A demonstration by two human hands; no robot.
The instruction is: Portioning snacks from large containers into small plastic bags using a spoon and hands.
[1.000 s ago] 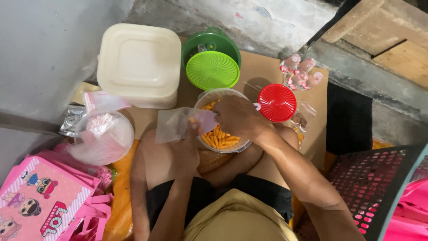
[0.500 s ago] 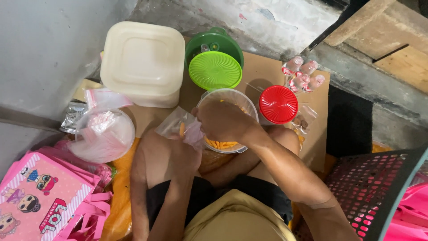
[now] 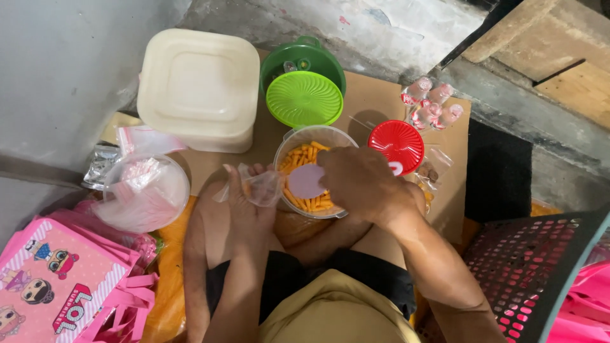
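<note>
My left hand (image 3: 249, 206) pinches a small clear plastic bag (image 3: 262, 188) holding a few orange sticks, just left of a clear round tub (image 3: 309, 169). The tub sits between my knees and is full of orange snack sticks (image 3: 304, 159). My right hand (image 3: 362, 183) reaches over the tub and holds a small pink round scoop (image 3: 307, 180) down among the sticks.
A cream square lidded box (image 3: 198, 86) and a green container with a lime lid (image 3: 304, 96) stand behind the tub. A red lid (image 3: 396, 143) lies to the right, a bowl of empty bags (image 3: 147, 190) to the left. Pink printed bags (image 3: 54, 279) lie lower left, a pink crate (image 3: 534, 267) lower right.
The right hand has shifted right and lowered into the tub, uncovering the sticks and the pink scoop. The left hand has brought the small bag close to the tub's rim.
</note>
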